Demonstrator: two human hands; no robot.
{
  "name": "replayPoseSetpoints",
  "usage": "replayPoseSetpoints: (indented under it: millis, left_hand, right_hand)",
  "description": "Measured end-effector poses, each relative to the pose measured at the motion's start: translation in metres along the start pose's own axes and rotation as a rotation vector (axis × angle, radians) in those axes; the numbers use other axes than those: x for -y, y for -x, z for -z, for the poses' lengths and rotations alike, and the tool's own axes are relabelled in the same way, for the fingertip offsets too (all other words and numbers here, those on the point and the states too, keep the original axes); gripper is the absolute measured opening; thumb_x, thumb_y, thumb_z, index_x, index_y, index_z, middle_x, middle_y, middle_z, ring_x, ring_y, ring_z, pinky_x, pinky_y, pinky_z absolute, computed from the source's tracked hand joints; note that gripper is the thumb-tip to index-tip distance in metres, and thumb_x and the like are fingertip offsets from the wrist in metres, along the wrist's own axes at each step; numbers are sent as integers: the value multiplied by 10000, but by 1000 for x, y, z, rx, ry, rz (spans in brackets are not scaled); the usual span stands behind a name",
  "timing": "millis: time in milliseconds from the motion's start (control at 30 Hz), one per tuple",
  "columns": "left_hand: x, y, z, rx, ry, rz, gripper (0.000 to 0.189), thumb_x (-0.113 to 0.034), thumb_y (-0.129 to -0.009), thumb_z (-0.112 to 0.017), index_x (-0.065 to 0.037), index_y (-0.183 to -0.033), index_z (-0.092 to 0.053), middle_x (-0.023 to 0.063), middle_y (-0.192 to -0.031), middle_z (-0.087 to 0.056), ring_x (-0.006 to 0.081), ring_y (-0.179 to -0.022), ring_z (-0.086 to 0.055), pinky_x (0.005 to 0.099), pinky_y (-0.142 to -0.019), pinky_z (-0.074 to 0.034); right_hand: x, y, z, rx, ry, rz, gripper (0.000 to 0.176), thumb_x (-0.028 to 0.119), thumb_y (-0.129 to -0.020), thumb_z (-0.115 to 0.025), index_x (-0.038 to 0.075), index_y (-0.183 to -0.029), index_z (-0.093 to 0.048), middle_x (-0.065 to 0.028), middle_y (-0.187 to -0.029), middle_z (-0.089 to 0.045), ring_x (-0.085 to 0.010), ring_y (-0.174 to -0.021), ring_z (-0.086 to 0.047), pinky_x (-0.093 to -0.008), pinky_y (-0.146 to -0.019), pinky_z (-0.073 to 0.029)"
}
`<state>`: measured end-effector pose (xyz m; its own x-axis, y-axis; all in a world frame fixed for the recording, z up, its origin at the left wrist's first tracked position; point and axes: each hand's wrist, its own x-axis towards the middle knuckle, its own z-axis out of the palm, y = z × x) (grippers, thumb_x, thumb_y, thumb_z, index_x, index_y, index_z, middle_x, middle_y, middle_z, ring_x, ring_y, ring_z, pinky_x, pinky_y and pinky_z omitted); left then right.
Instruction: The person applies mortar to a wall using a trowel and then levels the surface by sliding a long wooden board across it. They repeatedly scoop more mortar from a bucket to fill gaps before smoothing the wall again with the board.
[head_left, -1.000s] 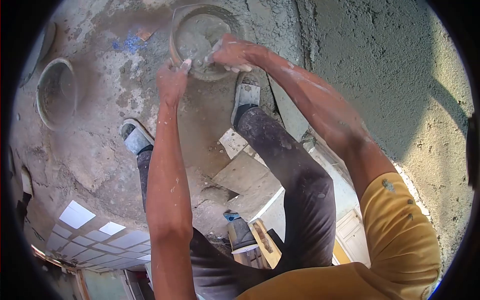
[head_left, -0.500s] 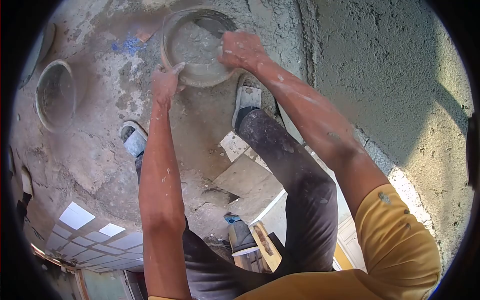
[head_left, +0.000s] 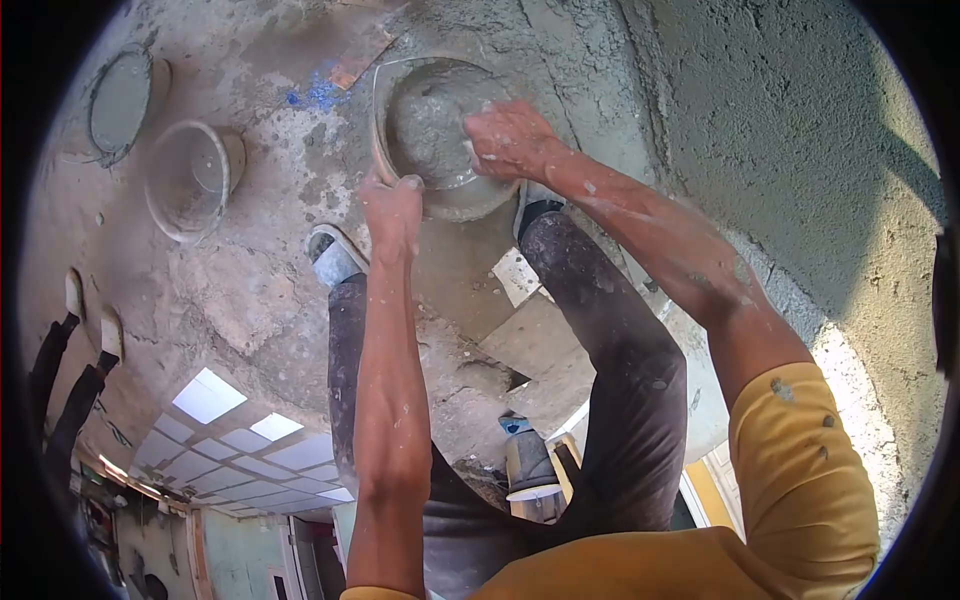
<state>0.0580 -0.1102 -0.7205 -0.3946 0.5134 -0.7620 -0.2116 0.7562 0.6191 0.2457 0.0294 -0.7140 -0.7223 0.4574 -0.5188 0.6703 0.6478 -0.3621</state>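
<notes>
A round, cement-crusted bucket (head_left: 452,205) stands on the floor in front of me with wet grey mortar (head_left: 432,122) inside. My left hand (head_left: 393,205) grips its near-left rim, the thumb lying over the edge. Over the right part of the mortar, my right hand (head_left: 510,140) is closed in a fist, knuckles up and slightly blurred. Whatever it holds is hidden under the hand and in the mix. Grey splashes cover both forearms.
Two more buckets, one nearer (head_left: 195,180) and one holding grey material (head_left: 122,103), stand at left. Fresh mortar covers the wall (head_left: 770,130) at right. A tile piece (head_left: 540,340) lies by my feet. Another person's legs (head_left: 75,390) show at far left.
The view has shifted, so the bucket appears lower and farther right. My right hand has moved inward over the mortar; a dark shape beside it no longer shows. My left hand stays on the rim.
</notes>
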Motion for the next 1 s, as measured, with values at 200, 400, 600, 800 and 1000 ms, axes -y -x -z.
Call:
replayPoseSetpoints:
  millis: [200, 400, 600, 800, 1000]
  left_hand:
    - [-63, 126, 60, -13, 86, -12, 459, 50, -811, -602, 33, -1258, -704, 60, -1072, -707, 149, -921, -645, 282, -844, -520]
    - [-134, 226, 114, -22, -44, -48, 500, 42, -847, -571, 104, -1337, -643, 139, -1163, -729, 213, -1046, -676, 339, -977, -517]
    - [-223, 330, 160, 79, 22, -114, 566, 124, -841, -540, 88, -1399, -628, 156, -1291, -732, 228, -1182, -682, 322, -1059, -495]
    - [-283, 404, 206, 95, -18, -254, 569, 107, -811, -585, 109, -1379, -613, 194, -1305, -709, 308, -1174, -695, 389, -1072, -507]
    - [-334, 454, 232, 193, -27, -388, 599, 106, -779, -594, 108, -1377, -621, 193, -1286, -717, 306, -1161, -702, 386, -1059, -516]
  right_hand:
    - [68, 123, 99, 83, -181, -250, 364, 404, -884, -717, 116, -1096, -650, -140, -1045, -713, -335, -1128, -677, -496, -972, -490]
    - [177, 173, 115, 24, -322, -116, 354, 383, -870, -738, 67, -1023, -691, -188, -969, -724, -369, -1059, -708, -516, -945, -509]
    - [245, 243, 261, -136, -210, -349, 277, 317, -895, -695, 43, -932, -677, -191, -815, -688, -397, -876, -713, -517, -817, -543]
    - [328, 313, 380, -166, -346, -334, 281, 252, -832, -703, -10, -922, -753, -263, -873, -749, -452, -882, -756, -551, -786, -586]
    - [367, 313, 364, -43, -444, -491, 422, 368, -868, -716, -37, -986, -722, -263, -901, -754, -470, -909, -749, -572, -794, -583]
